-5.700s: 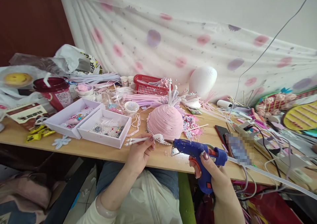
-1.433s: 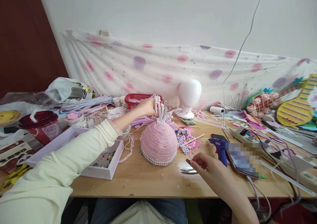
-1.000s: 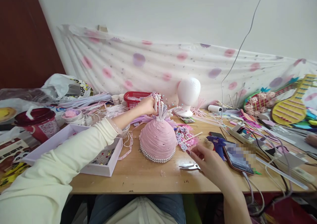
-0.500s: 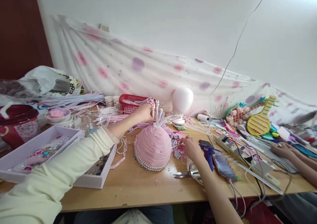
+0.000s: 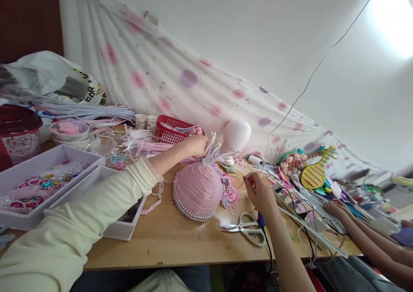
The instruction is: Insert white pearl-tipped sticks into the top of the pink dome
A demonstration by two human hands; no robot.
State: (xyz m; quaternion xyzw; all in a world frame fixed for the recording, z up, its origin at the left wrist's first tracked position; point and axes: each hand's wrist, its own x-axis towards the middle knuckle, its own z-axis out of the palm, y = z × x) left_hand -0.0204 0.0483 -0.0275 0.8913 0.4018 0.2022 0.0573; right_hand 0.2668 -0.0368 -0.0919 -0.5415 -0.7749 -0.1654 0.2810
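Observation:
A pink, yarn-wrapped dome [image 5: 197, 188] with a rim of white pearls stands on the table. A cluster of pearl-tipped stems [image 5: 211, 144] rises from its top. My left hand [image 5: 197, 146] is closed at those stems; its fingertips are partly hidden. Right of the dome, my right hand [image 5: 260, 194] pinches a thin stick [image 5: 242, 183] that points left, apart from the dome. Scissors [image 5: 247, 228] lie in front of this hand, blades to the left. A blue glue gun [image 5: 260, 219] is mostly hidden behind my right wrist. Pink and lilac beads [image 5: 228, 191] lie beside the dome.
White trays [image 5: 125, 229] of gems sit at left, near a red basket [image 5: 171, 130]. A white foam head [image 5: 237, 135] stands behind. At right are a power strip [image 5: 292, 206] with cables, a yellow lute-shaped craft [image 5: 316, 173] and another person's hands [image 5: 335, 208].
The view has tilted and shifted. My right hand has drawn back to the right from the dome with the thin stick, uncovering the scissors. My left hand stays at the dome's top.

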